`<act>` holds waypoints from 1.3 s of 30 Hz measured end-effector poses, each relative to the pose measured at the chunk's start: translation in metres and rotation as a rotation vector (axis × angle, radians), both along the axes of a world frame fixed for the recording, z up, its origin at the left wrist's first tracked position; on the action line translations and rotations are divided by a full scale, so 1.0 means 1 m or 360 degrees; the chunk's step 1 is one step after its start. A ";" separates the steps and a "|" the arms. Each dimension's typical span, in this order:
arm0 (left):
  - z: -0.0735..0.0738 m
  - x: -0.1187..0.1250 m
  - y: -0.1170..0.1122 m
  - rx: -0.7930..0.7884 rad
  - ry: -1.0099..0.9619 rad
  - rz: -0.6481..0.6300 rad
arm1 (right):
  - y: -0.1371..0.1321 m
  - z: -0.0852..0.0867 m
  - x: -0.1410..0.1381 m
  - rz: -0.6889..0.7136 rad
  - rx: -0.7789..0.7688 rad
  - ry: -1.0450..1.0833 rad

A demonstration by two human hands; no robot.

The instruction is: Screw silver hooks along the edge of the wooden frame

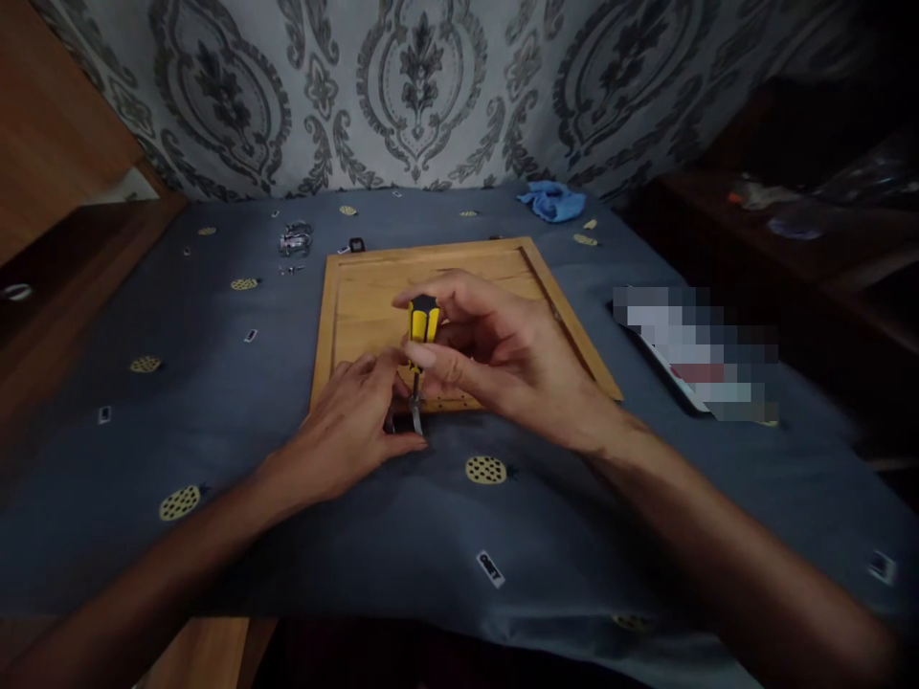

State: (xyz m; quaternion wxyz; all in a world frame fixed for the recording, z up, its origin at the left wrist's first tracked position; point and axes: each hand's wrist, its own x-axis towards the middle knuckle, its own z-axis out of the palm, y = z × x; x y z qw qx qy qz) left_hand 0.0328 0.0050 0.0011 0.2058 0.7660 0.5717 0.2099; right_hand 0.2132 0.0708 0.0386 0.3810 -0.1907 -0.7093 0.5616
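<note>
A wooden panel with a raised frame [546, 287] lies on a blue-grey cloth. My right hand [495, 354] is closed round the yellow-and-black handle of a screwdriver [422, 322], held upright with its shaft pointing down at the panel's near edge. My left hand [351, 426] is pinched at the screwdriver's tip, holding a small dark metal piece [414, 418] against the near edge of the panel. What the piece is I cannot make out.
The blue-grey cloth [215, 402] with yellow dotted motifs covers the surface. A small heap of metal fittings [294, 239] lies at the back left, a crumpled blue cloth [551, 201] at the back. A blurred flat object [689, 354] lies to the right. Patterned wallpaper stands behind.
</note>
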 end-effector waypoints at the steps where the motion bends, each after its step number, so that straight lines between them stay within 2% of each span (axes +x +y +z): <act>1: 0.000 0.000 0.000 -0.0006 0.0003 0.0000 | 0.001 0.001 0.002 0.0042 0.0017 -0.0010; 4: 0.000 -0.001 0.000 -0.0011 0.0006 0.0007 | 0.002 0.001 0.003 0.0067 0.0017 0.0019; 9: -0.002 -0.001 0.000 -0.0009 -0.0020 -0.0005 | 0.001 -0.002 0.000 -0.0147 0.0000 0.0037; 17: 0.002 0.000 -0.001 -0.0058 -0.0042 0.0044 | 0.004 0.005 0.016 0.0019 0.0126 -0.0025; 23: 0.005 0.003 0.000 -0.0108 -0.0009 0.0094 | -0.002 -0.006 0.008 -0.0257 0.0048 0.0103; 25: 0.007 0.004 0.001 -0.0153 -0.0005 0.0114 | -0.003 -0.007 0.008 -0.0274 0.0027 0.0098; 33: 0.008 0.003 0.000 -0.0111 -0.0049 0.0102 | 0.004 0.004 0.019 0.0116 0.0096 -0.0098; 35: 0.007 0.003 0.000 -0.0097 -0.0017 0.0093 | 0.001 0.000 0.015 -0.0047 0.0167 -0.0073; 39: 0.005 0.002 0.000 -0.0126 0.0008 0.0107 | -0.010 -0.007 0.003 -0.0638 0.0442 0.0112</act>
